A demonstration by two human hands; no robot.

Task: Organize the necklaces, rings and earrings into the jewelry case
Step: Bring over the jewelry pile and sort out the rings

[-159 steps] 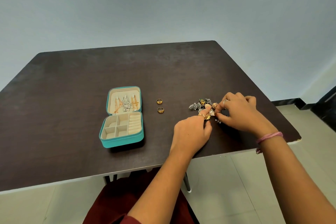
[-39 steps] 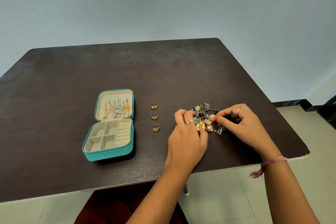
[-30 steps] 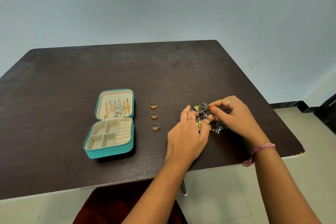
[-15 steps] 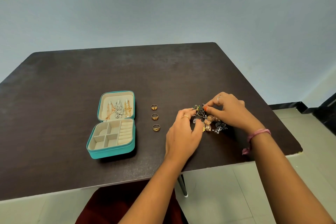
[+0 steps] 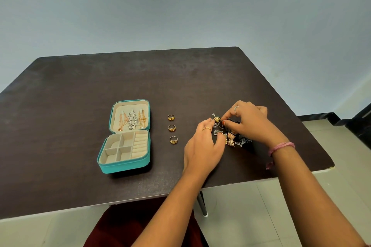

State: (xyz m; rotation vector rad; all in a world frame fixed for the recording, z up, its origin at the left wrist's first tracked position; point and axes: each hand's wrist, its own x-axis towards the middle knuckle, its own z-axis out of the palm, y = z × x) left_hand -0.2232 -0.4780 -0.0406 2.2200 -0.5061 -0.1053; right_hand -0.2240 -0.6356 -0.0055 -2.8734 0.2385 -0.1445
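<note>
Nearest the camera, a dark red garment (image 5: 124,230) shows below the tabletop (image 5: 80,176) edge, over pale floor tiles (image 5: 251,216), with a metal table leg (image 5: 201,204) beside it. Both forearms reach forward over the near edge; the right wrist wears a pink thread band (image 5: 281,147).

The left hand (image 5: 202,146) lies palm down, its fingers loosely curled, fingertips touching the near side of a tangled jewelry pile (image 5: 230,136). It covers the pile's left part, so whether it pinches a piece cannot be told. The right hand (image 5: 249,122) arches over the pile from the far right and pinches, between thumb and forefinger, what looks like a small round gold earring (image 5: 217,120) at the pile's far left edge; it hides the pile's far right side.

To the left of the pile, apart from it, 3 gold rings (image 5: 172,128) lie in a column on the bare tabletop. Further left sits the open teal jewelry case (image 5: 124,164): the near half has cream compartments and ring rolls with nothing in them, while the raised lid (image 5: 130,117) at the far side holds gold and silver necklaces (image 5: 132,120) hanging inside.

Beyond the tabletop rises a plain pale wall (image 5: 180,6), with a dark skirting (image 5: 317,115) at right.
</note>
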